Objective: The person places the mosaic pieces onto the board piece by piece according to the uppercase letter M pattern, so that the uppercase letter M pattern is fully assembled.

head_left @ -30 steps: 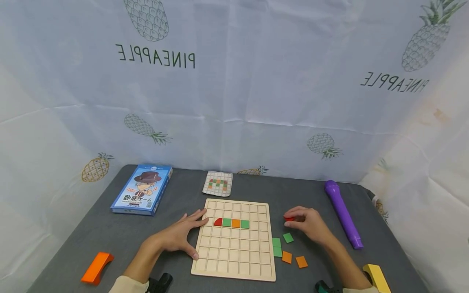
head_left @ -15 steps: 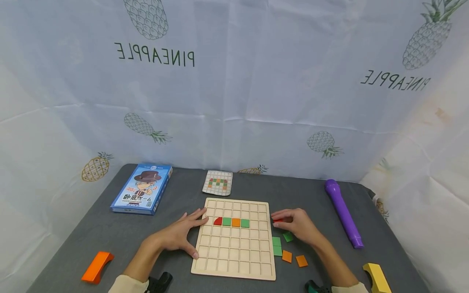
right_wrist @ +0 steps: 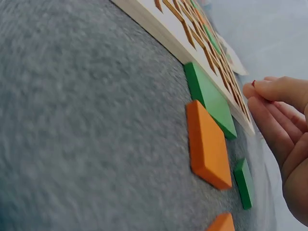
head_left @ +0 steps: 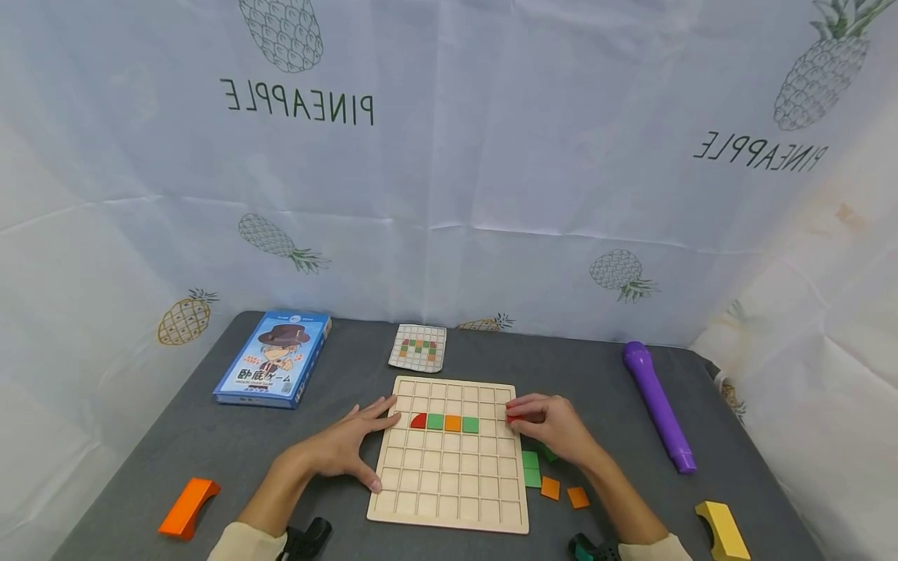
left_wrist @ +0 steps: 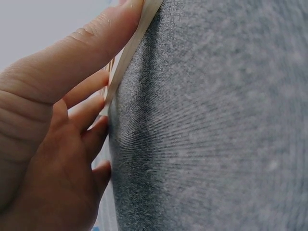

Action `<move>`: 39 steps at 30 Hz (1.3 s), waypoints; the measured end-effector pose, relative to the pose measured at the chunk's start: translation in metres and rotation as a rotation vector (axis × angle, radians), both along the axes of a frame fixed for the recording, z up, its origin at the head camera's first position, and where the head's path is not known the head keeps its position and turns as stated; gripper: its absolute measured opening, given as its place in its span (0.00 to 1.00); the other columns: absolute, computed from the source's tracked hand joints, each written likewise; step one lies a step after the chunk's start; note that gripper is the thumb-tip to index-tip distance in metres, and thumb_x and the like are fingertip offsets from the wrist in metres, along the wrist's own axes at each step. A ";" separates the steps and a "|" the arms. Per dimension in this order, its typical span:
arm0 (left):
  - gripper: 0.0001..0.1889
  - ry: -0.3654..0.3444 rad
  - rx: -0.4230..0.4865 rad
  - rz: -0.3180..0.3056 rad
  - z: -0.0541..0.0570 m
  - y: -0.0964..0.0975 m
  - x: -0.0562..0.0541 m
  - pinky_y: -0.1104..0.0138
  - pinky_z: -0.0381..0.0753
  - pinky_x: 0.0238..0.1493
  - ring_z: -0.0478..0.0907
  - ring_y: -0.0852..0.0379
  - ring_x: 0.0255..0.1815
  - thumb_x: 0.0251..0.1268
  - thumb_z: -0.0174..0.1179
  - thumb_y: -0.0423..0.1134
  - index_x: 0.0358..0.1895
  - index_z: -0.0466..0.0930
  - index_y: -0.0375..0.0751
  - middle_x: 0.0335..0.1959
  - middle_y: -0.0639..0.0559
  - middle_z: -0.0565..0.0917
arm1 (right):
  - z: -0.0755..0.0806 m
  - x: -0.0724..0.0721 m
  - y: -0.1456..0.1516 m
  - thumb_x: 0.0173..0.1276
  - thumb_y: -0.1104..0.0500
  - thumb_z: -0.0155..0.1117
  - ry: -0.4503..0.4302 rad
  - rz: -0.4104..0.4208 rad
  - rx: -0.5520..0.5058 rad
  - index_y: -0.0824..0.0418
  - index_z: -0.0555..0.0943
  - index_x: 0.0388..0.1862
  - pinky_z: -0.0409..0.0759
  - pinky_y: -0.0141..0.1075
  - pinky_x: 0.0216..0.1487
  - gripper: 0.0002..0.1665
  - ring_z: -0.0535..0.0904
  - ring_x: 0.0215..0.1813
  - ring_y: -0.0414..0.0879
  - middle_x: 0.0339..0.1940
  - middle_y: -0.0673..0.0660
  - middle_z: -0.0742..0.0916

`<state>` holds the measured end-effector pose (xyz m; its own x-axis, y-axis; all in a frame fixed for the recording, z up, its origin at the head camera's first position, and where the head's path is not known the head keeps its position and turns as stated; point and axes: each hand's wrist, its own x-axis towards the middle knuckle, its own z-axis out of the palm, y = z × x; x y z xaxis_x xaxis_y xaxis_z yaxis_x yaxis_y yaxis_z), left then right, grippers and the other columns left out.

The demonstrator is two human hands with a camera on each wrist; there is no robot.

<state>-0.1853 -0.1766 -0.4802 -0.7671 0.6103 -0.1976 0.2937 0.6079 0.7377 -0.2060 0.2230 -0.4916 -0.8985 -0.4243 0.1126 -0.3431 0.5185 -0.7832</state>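
Observation:
A wooden grid board (head_left: 442,487) lies mid-table, with a row of a red quarter-round tile (head_left: 418,421), a green tile (head_left: 435,422), an orange tile (head_left: 452,424) and another green tile (head_left: 470,425) in its cells. My left hand (head_left: 341,450) rests at the board's left edge, fingers spread, thumb against the side in the left wrist view. Over the board's right edge, my right hand (head_left: 554,428) pinches a small red tile (head_left: 514,418) between thumb and fingers; most of it is hidden by them.
Right of the board lie green tiles (head_left: 531,469) and orange tiles (head_left: 550,488). A patterned grid card (head_left: 418,348) and a blue box (head_left: 273,360) are at the back. A purple microphone-shaped thing (head_left: 658,409), a yellow arch block (head_left: 722,531) and an orange arch block (head_left: 188,508) flank the work.
My right hand has moved left with the red tile, from beside the board to over its right edge. The left hand stays in place.

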 end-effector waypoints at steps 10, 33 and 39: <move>0.59 -0.008 -0.003 0.003 0.002 0.001 0.001 0.30 0.31 0.79 0.39 0.32 0.86 0.41 0.83 0.49 0.79 0.61 0.39 0.86 0.41 0.46 | 0.003 0.002 -0.020 0.65 0.54 0.75 0.023 -0.031 0.072 0.55 0.92 0.46 0.85 0.34 0.56 0.13 0.85 0.59 0.56 0.51 0.51 0.92; 0.59 0.001 0.000 0.006 0.003 0.002 -0.001 0.30 0.31 0.79 0.39 0.32 0.86 0.40 0.83 0.49 0.79 0.60 0.38 0.86 0.40 0.46 | -0.003 0.004 -0.044 0.59 0.58 0.79 0.080 -0.036 0.105 0.54 0.92 0.39 0.84 0.28 0.42 0.08 0.86 0.42 0.41 0.42 0.50 0.91; 0.59 -0.011 -0.007 0.004 0.002 0.001 0.000 0.30 0.31 0.79 0.39 0.32 0.86 0.41 0.82 0.50 0.79 0.60 0.38 0.86 0.40 0.46 | -0.004 0.004 -0.046 0.59 0.59 0.79 0.080 -0.042 0.130 0.53 0.92 0.37 0.84 0.28 0.44 0.07 0.85 0.43 0.41 0.40 0.48 0.91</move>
<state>-0.1849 -0.1754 -0.4778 -0.7673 0.6057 -0.2106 0.2829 0.6144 0.7365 -0.2021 0.1770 -0.4955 -0.9061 -0.4021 0.1314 -0.3777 0.6291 -0.6794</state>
